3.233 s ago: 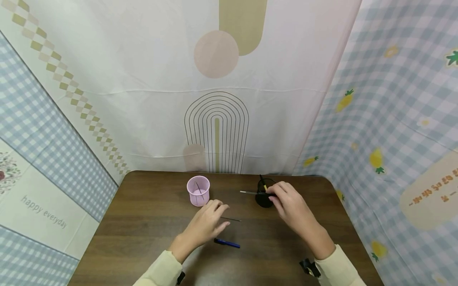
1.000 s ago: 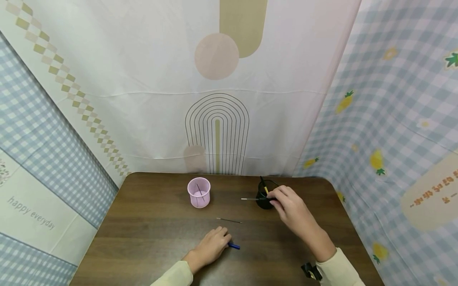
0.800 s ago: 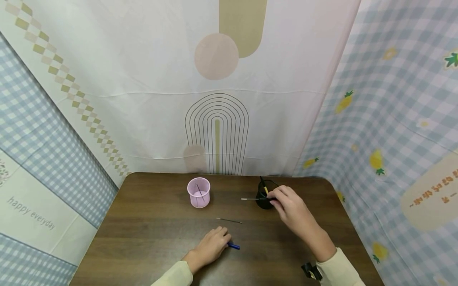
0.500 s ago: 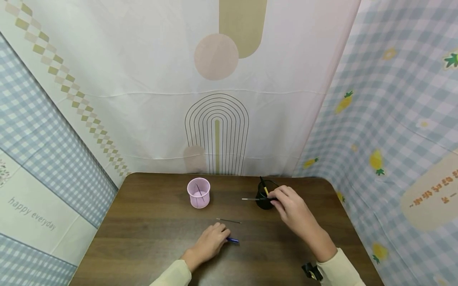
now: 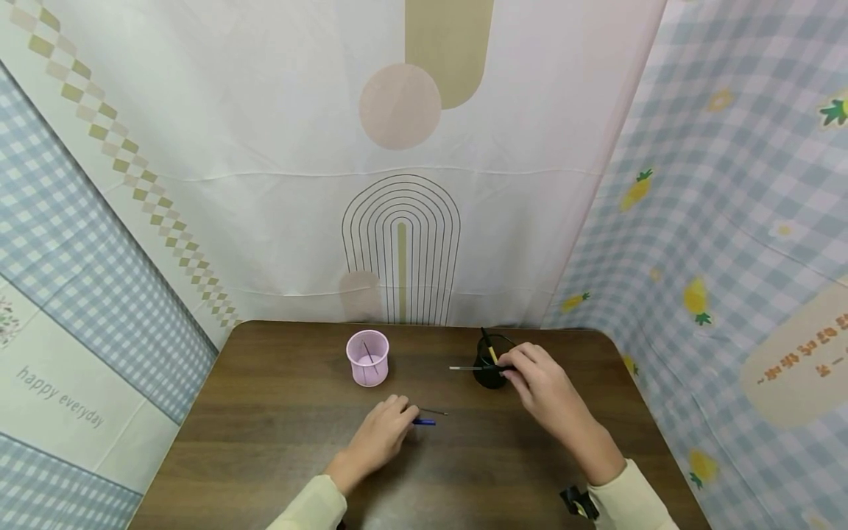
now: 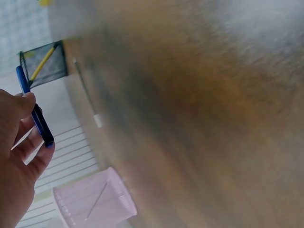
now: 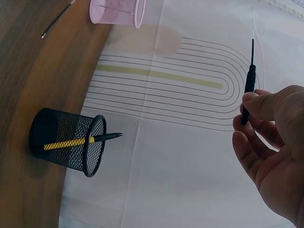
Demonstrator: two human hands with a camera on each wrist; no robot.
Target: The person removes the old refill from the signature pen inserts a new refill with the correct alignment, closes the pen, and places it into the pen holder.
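Note:
In the head view my left hand (image 5: pixel 379 433) pinches a blue pen (image 5: pixel 425 422), held a little above the table. The left wrist view shows the pen between thumb and fingers, its lower part darker. My right hand (image 5: pixel 542 377) grips the black handle of a thin pen-like piece (image 7: pixel 250 85), with a slim pale-tipped rod, like a refill, sticking out. This hand is in front of the black mesh pen cup (image 7: pixel 61 156), which holds a yellow-and-black pen (image 7: pixel 71 143). Beyond my left fingers a thin refill-like stick (image 5: pixel 436 411) lies on the table, partly hidden.
A pink mesh cup (image 5: pixel 368 374) stands at the back left of the brown table (image 5: pixel 265 427), with a thin dark stick (image 5: pixel 370 355) leaning inside. Patterned cloth (image 5: pixel 298 235) hangs behind the table's far edge and along both sides.
My left hand was over the table, then came down onto the blue pen. It has since lifted the pen and moved it away from me, toward the thin stick. The right hand has barely moved.

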